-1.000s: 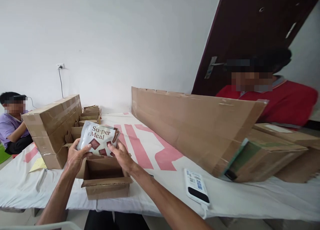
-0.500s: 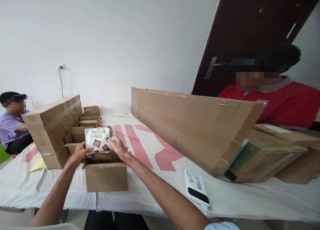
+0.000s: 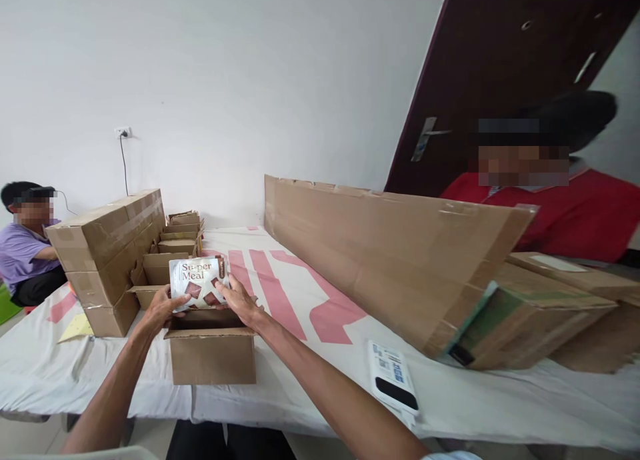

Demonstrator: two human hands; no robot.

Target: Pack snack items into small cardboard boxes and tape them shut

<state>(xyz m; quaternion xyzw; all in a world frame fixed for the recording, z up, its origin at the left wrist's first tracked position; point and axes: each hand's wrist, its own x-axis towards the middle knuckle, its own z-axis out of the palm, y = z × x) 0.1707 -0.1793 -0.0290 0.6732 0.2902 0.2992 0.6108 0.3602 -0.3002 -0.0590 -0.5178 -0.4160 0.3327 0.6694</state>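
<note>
A white and brown food pouch [image 3: 200,283] lettered "Super Meal" is held upright between both my hands. My left hand [image 3: 164,307] grips its lower left side, thumb across the front. On the right side, my right hand [image 3: 240,300] pinches the pouch with the thumb on its face. Just below and nearer to me stands an open cardboard box [image 3: 214,357], its near flap edge level with my wrists. The inside of this box is dark and its contents cannot be made out. Behind the pouch another open box [image 3: 161,271] is partly covered by it.
Stacked closed cartons [image 3: 100,247] stand on the left, beside a row of open boxes [image 3: 183,230]. A long cardboard panel [image 3: 390,253] crosses the table's right. A white device [image 3: 393,377] lies near the front edge. One person [image 3: 30,247] sits left, another [image 3: 575,207] right.
The pouch stays in both hands above the box, with only a very slight shift. The person on the right has moved a little to the right in view.
</note>
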